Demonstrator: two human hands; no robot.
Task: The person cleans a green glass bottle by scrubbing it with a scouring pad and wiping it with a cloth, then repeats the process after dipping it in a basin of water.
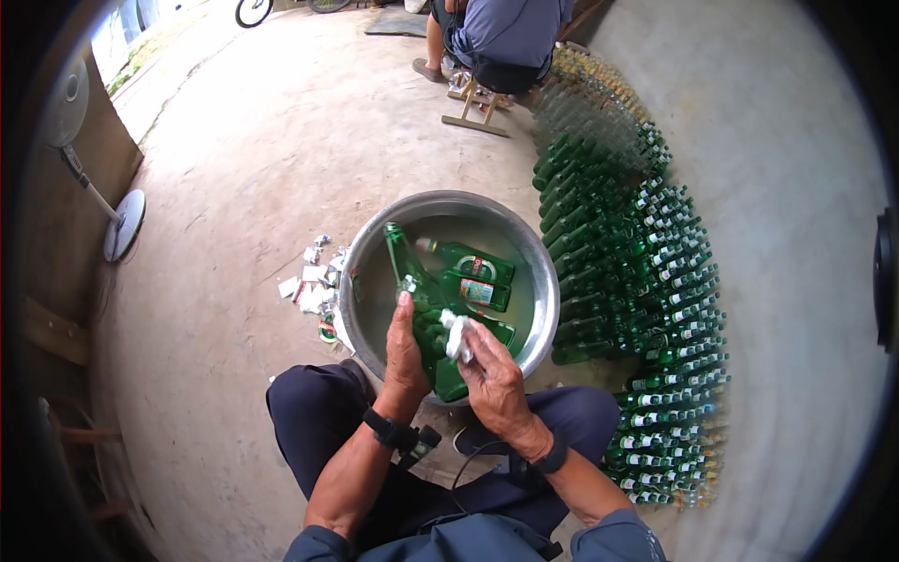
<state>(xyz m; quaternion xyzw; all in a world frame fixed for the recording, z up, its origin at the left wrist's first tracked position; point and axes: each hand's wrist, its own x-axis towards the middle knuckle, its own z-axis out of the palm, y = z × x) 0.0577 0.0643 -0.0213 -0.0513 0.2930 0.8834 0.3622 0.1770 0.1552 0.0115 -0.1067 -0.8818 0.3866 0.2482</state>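
My left hand is wrapped round a green glass bottle, which it holds tilted over the metal basin, neck pointing away from me. Between the fingers of my right hand is a crumpled wad of wet white paper, close against the bottle's side. Murky water fills part of the basin. Several other green bottles lie in it, among them a labelled bottle behind my hands. Part of the held bottle's body is hidden by my fingers.
Torn label scraps lie on the floor left of the basin. Many stacked green bottles line the wall at right. A person sits on a wooden stool ahead. A standing fan is at far left.
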